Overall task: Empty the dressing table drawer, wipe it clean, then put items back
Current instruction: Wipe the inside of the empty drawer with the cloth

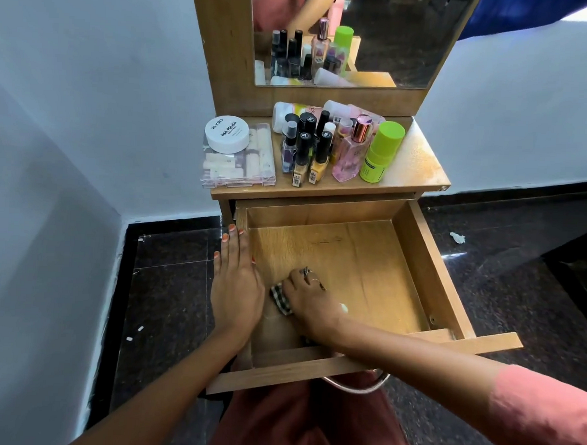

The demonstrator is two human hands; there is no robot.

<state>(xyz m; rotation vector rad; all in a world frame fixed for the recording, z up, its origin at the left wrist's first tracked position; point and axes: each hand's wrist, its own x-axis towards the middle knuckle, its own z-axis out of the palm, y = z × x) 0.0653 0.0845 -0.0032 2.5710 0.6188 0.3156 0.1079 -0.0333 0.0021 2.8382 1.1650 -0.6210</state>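
The drawer (415,261) stood pulled fully out from the dressing table (419,167), with nothing on its wooden floor but a checked cloth (279,297). The right hand (310,300) lay on that cloth near the front left of the drawer, fingers bent over it and gripping it against the floor. Most of the cloth was hidden beneath the palm, and only a bunched edge showed. The left hand (236,280) rested flat along the drawer's left wall, fingers straight and relaxed, holding nothing.

The removed items stood on the tabletop. A white jar (226,133) marked as nail polish sat on a clear case (239,168), whose contents were indistinct. Beside these was a tight cluster of nail polish bottles (303,152), then a pink perfume bottle (350,150) and a green-capped stick (382,152). Bottles lying behind the cluster were largely screened, and their labels could not be read. The mirror (394,35) was cut off at the top edge. The drawer handle (355,388) was partly concealed by the right forearm. A small white scrap (457,237) lay on the dark floor (167,301).
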